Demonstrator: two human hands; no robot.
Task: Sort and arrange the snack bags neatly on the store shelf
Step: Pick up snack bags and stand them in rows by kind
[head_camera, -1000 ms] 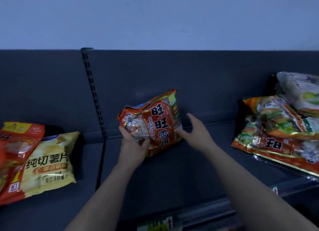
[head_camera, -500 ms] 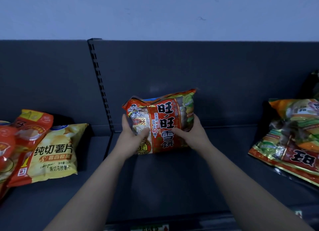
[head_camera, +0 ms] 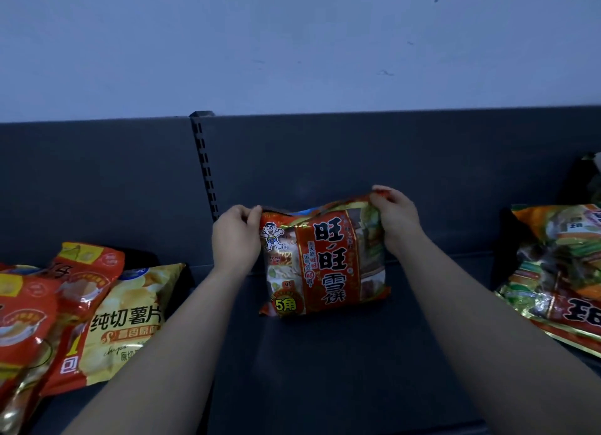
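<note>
A red rice-cracker bag with a cartoon boy and large black characters stands upright on the dark grey shelf, leaning against the back panel. My left hand pinches its top left corner. At the top right corner, my right hand pinches the bag's edge. Left of it lie a yellow potato-chip bag and red snack bags, overlapping. A stack of green and orange snack bags lies at the right.
A slotted upright rail divides the shelf's back panel just left of the held bag. A pale wall rises above the panel. Bare shelf surface stretches in front of the bag and on both sides of it.
Both hands have moved from the bag's lower sides up to its top corners. The bag now stands straighter against the back panel. The camera has shifted closer.
</note>
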